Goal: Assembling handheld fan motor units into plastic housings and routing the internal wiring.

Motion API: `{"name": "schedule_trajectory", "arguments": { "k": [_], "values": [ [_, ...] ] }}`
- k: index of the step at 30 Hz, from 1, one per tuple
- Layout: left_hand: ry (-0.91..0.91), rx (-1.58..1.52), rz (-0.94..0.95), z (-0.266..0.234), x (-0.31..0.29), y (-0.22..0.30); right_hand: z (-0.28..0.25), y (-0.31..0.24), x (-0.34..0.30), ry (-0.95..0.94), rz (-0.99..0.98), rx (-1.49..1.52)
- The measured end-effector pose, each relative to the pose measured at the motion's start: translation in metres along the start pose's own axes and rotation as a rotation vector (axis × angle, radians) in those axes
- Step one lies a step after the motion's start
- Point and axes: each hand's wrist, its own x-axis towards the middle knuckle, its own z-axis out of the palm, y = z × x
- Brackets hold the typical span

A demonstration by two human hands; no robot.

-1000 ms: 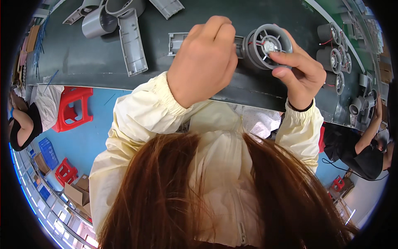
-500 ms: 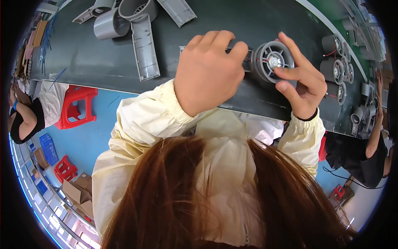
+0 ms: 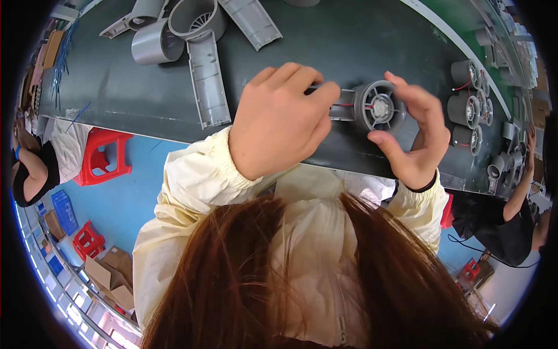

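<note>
A grey plastic housing (image 3: 361, 110) with a round barrel and a trough-like handle (image 3: 343, 112) lies on the dark bench. Inside the barrel's mouth sits a spoked fan unit (image 3: 381, 109) with a shiny metal centre, and a red wire runs from it along the handle. My left hand (image 3: 282, 119) is closed over the handle's far end, its palm side hidden. Around the barrel's right side curves my right hand (image 3: 419, 131), thumb and fingers spread apart; the thumb tip is just below the rim, and whether any fingertip touches it is unclear.
Open grey handle shells (image 3: 208, 87) and short tubes (image 3: 156, 43) lie at the back left. Several fan units with red wires (image 3: 464, 110) stand at the right, with more grey parts (image 3: 497, 166) beyond. Other people sit at both sides; a red stool (image 3: 104, 157) stands left.
My right thumb has come off the fan's centre and the fingers have spread. The fan unit now sits deeper in the barrel. My left hand and the housing shifted slightly nearer.
</note>
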Motion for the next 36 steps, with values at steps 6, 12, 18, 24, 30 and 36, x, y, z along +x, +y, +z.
{"name": "schedule_trajectory", "arguments": {
  "k": [6, 12, 18, 24, 30, 36],
  "values": [
    [-0.061, -0.001, 0.003, -0.003, 0.004, -0.001, -0.002, -0.009, -0.002, -0.061, 0.074, -0.103],
    [-0.153, 0.03, 0.056, -0.013, 0.01, -0.002, -0.002, -0.019, 0.0, -0.045, 0.115, -0.152],
    [-0.133, 0.026, 0.076, -0.012, 0.003, -0.007, -0.001, -0.017, -0.004, -0.026, 0.122, -0.106],
    [-0.148, -0.016, 0.027, -0.016, 0.003, -0.005, 0.001, -0.018, -0.005, 0.015, 0.146, -0.049],
    [-0.118, -0.083, -0.033, -0.015, 0.001, 0.0, 0.004, -0.015, -0.003, 0.065, 0.124, -0.012],
    [0.039, -0.199, -0.112, 0.022, 0.001, 0.019, 0.005, 0.011, 0.026, 0.175, 0.05, -0.176]
  ]
}}
